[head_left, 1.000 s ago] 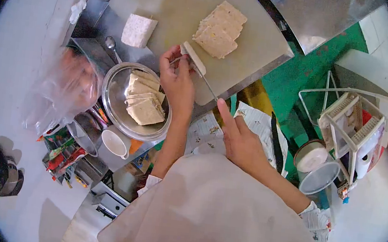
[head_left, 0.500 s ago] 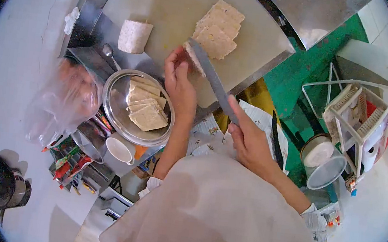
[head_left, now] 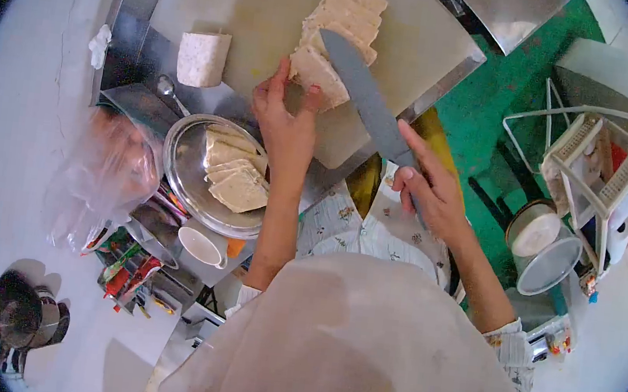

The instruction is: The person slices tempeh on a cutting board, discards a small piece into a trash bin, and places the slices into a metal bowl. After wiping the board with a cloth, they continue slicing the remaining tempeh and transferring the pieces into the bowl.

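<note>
A large knife [head_left: 368, 98] is in my right hand [head_left: 435, 188], its blade slanting up and left, with the tip over the overlapping pale slices [head_left: 346, 14]. My left hand [head_left: 285, 119] has its thumb and fingers on the edges of one flat slice [head_left: 317, 77] on the cutting board [head_left: 262, 4]. This slice lies just below the row, left of the blade. An uncut pale block [head_left: 202, 59] stands at the board's left. Below it, a round metal bowl [head_left: 176, 180] holds more slices [head_left: 237, 181].
A spoon [head_left: 173, 93] rests above the bowl. Left of the bowl is a clear plastic bag [head_left: 112, 169]. A white cup [head_left: 202, 244] and packets [head_left: 127, 271] are nearby. A white rack [head_left: 599, 170] and pans [head_left: 535, 230] are at the right.
The slice that stood tilted by the blade now lies flat on the board. My left hand has moved slightly down and opened wider around it. The knife has shifted up and right.
</note>
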`<action>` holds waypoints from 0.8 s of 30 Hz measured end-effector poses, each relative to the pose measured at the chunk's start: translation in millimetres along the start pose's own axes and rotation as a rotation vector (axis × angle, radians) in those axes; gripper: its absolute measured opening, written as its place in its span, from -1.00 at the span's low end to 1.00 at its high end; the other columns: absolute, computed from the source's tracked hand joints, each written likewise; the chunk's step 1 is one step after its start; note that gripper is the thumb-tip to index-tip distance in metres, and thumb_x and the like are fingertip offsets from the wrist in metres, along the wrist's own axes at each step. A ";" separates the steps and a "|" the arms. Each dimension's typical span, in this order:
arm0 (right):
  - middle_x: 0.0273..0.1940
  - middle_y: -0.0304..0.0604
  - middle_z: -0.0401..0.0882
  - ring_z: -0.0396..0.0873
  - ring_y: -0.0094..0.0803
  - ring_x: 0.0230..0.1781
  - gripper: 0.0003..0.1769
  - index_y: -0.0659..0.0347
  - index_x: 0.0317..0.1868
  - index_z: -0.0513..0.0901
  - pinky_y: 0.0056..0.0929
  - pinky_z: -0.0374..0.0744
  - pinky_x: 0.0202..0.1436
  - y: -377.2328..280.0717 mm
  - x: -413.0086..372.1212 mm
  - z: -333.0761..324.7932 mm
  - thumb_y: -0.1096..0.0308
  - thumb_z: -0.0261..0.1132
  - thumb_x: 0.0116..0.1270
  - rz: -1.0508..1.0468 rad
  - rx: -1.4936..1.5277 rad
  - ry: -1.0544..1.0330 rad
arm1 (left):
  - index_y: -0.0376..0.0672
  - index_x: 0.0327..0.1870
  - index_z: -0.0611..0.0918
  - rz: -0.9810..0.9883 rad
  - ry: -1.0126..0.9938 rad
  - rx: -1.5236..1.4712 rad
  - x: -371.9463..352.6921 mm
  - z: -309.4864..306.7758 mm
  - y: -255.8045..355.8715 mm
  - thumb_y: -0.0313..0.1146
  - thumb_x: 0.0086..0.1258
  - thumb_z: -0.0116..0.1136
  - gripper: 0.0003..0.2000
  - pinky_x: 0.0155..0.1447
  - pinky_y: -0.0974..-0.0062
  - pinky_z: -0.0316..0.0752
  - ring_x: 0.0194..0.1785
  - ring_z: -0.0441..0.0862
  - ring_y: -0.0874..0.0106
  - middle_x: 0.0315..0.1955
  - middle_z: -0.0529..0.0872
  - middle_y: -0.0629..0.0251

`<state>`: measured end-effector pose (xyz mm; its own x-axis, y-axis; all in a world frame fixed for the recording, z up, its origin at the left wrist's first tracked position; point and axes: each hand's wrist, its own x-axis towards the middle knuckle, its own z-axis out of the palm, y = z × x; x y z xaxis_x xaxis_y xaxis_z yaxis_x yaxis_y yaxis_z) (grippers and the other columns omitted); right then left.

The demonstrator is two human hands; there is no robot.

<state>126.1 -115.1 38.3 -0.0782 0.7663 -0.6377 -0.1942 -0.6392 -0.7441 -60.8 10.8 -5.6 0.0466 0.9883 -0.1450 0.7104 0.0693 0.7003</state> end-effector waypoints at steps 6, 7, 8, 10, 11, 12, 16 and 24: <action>-0.48 -0.33 0.41 0.31 -0.66 -0.62 -0.46 -0.12 0.37 0.21 -0.67 0.36 -0.55 6.7 4.3 0.0 0.32 0.04 0.39 -0.091 -0.001 0.009 | -0.15 0.17 0.44 0.134 0.071 0.117 11.2 5.5 -9.8 -0.37 0.06 0.26 -0.44 0.28 0.22 0.10 0.15 0.30 0.17 0.02 0.42 0.09; -0.48 -0.33 0.41 0.31 -0.66 -0.62 -0.46 -0.12 0.37 0.21 -0.67 0.36 -0.55 6.5 5.2 -0.2 0.32 0.04 0.39 -0.104 -0.026 0.014 | -0.17 0.14 0.46 0.174 0.064 0.148 14.9 4.6 -10.9 -0.39 0.03 0.27 -0.45 0.28 0.23 0.11 0.16 0.29 0.17 0.00 0.43 0.08; -0.48 -0.33 0.41 0.31 -0.66 -0.62 -0.46 -0.12 0.37 0.21 -0.67 0.36 -0.55 8.1 6.3 -1.2 0.32 0.04 0.39 -0.110 -0.022 0.018 | -0.17 0.14 0.46 0.182 0.062 0.150 17.4 4.0 -11.7 -0.39 0.03 0.27 -0.45 0.28 0.23 0.11 0.16 0.29 0.17 0.00 0.43 0.08; -0.48 -0.32 0.41 0.31 -0.65 -0.63 -0.45 -0.12 0.37 0.20 -0.66 0.38 -0.56 12.4 8.4 -4.2 0.32 0.05 0.38 -0.170 -0.088 0.020 | -0.23 0.02 0.48 0.097 0.062 0.076 20.8 0.1 -4.5 -0.40 0.05 0.28 -0.55 0.23 0.28 0.19 0.09 0.37 0.19 -0.09 0.50 0.11; -0.48 -0.32 0.41 0.31 -0.65 -0.63 -0.45 -0.12 0.37 0.20 -0.66 0.38 -0.56 13.6 8.9 -6.4 0.32 0.05 0.38 -0.175 -0.083 0.024 | -0.23 0.02 0.48 0.105 0.060 0.078 19.2 -1.8 -0.5 -0.40 0.05 0.28 -0.55 0.23 0.28 0.19 0.09 0.37 0.19 -0.09 0.50 0.11; -0.49 -0.32 0.41 0.32 -0.65 -0.64 -0.45 -0.12 0.37 0.21 -0.65 0.38 -0.58 14.3 8.8 -9.1 0.32 0.05 0.38 -0.192 -0.110 0.029 | -0.24 -0.03 0.47 0.004 0.033 -0.061 15.7 -4.6 8.3 -0.40 0.08 0.28 -0.59 0.17 0.34 0.25 0.03 0.42 0.24 -0.14 0.52 0.16; -0.52 -0.31 0.42 0.33 -0.65 -0.68 -0.45 -0.12 0.36 0.21 -0.62 0.40 -0.61 14.0 7.9 -11.5 0.32 0.06 0.37 -0.183 -0.106 0.022 | -0.26 -0.06 0.45 -0.165 -0.023 -0.357 -2.0 -6.1 21.4 -0.36 0.16 0.30 -0.63 -0.03 0.52 0.38 -0.15 0.50 0.41 -0.21 0.56 0.28; -0.40 -0.26 0.49 0.42 -0.61 -0.56 -0.57 0.05 0.24 0.33 -0.60 0.45 -0.49 34.3 -4.0 -2.7 0.27 0.08 0.38 -0.175 -0.007 0.084 | -0.25 0.01 0.47 -0.413 -0.080 -0.608 -32.0 -6.3 17.0 -0.37 0.20 0.26 -0.63 -0.03 0.53 0.41 -0.13 0.52 0.46 -0.16 0.59 0.27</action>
<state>122.4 -140.3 14.7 0.0383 0.8579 -0.5124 -0.1910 -0.4970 -0.8465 -54.7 -18.8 15.3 -0.0729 0.8540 -0.5152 0.1679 0.5197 0.8377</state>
